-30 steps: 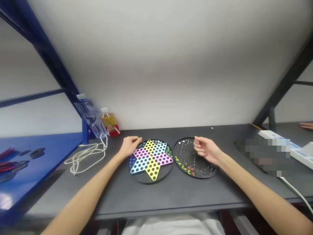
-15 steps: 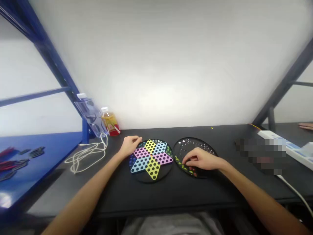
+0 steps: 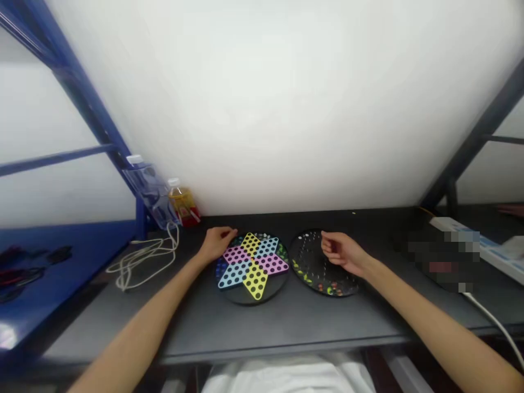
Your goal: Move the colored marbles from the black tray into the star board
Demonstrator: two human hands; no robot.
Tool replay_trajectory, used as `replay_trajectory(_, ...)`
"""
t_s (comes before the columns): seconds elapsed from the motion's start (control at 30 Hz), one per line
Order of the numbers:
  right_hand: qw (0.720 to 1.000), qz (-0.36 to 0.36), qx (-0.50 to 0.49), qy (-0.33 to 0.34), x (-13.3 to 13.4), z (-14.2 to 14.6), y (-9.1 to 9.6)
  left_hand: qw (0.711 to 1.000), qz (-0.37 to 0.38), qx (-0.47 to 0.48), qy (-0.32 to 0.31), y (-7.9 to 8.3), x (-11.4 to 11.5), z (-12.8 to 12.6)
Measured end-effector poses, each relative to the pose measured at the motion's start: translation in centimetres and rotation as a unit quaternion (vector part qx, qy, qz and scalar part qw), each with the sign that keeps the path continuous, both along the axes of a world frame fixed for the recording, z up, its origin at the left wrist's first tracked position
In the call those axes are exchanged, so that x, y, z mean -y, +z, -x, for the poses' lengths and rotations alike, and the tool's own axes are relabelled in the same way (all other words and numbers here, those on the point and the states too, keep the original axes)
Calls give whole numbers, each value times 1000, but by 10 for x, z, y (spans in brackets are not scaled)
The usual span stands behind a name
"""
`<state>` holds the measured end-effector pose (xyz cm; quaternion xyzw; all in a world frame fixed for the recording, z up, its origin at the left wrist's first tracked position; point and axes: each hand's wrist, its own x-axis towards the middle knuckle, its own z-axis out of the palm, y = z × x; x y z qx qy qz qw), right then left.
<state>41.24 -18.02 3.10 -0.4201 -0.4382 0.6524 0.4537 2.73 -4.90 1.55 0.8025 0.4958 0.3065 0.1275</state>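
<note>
A round Chinese checkers board (image 3: pixel 252 265) with a yellow, pink and blue star lies on the black table. Blue, green and whitish marbles show around part of its rim. My left hand (image 3: pixel 216 244) is at the board's upper left edge, its fingers curled at the rim. To the right is a round black tray (image 3: pixel 313 267), with yellow-green marbles (image 3: pixel 303 274) and reddish ones (image 3: pixel 331 287) along its near side. My right hand (image 3: pixel 341 252) is over the tray's right part, fingers curled in; anything between the fingertips is too small to make out.
At the back left stand a clear plastic bottle (image 3: pixel 151 191) and a bottle of yellow drink (image 3: pixel 183 203). A coiled white cable (image 3: pixel 143 262) lies left of my left forearm. A white power strip (image 3: pixel 478 245) and a pixelated dark object (image 3: pixel 442 256) are on the right.
My right hand has lifted from the marbles at the tray's near left side and moved back and to the right. The left hand has stayed at the board's edge.
</note>
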Motion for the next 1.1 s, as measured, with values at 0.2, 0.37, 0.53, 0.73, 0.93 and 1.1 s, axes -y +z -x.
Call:
replay_trajectory(0.2,958,-134,246,62,10,7,4,1000,-5,-10,-4,-1,-1,0)
replay_trajectory(0.37,884,-193,387,177,21,10,16,1000,-8,-14,-2,-1,-1,-1)
replay_trajectory(0.53,844,-209,442,221,32,13,23,1000,-6,-18,-2,0,0,-2)
replay_trajectory(0.73,852,-189,420,248,33,15,24,1000,-7,-15,-5,2,2,-2)
replay_trajectory(0.93,967,-96,202,122,25,7,20,1000,-14,-19,-6,2,2,-3)
replay_trajectory(1.1,998,11,-54,39,18,-2,19,999,-13,-27,-12,4,3,-3)
